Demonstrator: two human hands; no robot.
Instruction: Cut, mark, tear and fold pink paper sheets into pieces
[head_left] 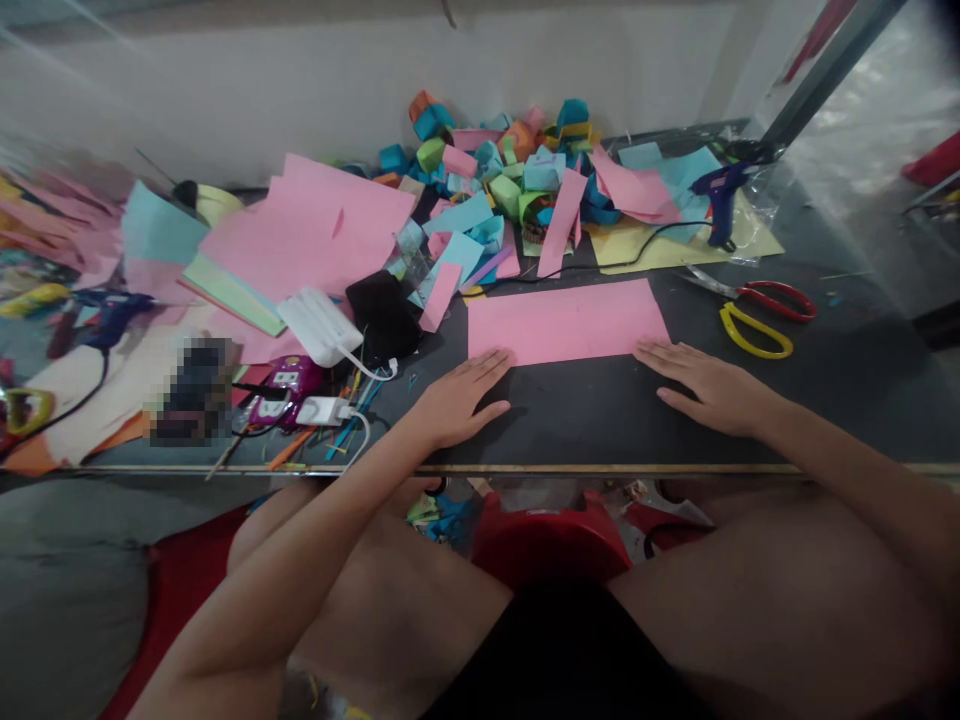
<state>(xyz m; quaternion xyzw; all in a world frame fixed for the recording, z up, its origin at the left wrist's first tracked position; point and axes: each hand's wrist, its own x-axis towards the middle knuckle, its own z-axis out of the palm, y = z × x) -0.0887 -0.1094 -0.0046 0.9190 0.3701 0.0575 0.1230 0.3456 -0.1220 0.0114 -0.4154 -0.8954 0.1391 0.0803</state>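
Observation:
A pink sheet of paper point(566, 320), long and rectangular, lies flat on the dark tabletop point(570, 415) in front of me. My left hand point(466, 398) rests with fingers stretched out, their tips on the sheet's near left corner. At the near right corner, the outstretched fingertips of my right hand point(701, 385) touch the paper. Both thumbs point inward over the table, and neither hand grips anything. Scissors point(757, 305) with one red and one yellow handle lie open-handled to the right, beyond my right hand.
Behind the sheet is a heap of folded colored paper pieces point(517, 175). A purple glue gun point(720, 200) stands at the back right, its cord crossing leftward. Larger pink sheets point(300, 220), a white power bank point(320, 327) and a black pouch point(384, 313) lie left. A red stool point(551, 540) is below.

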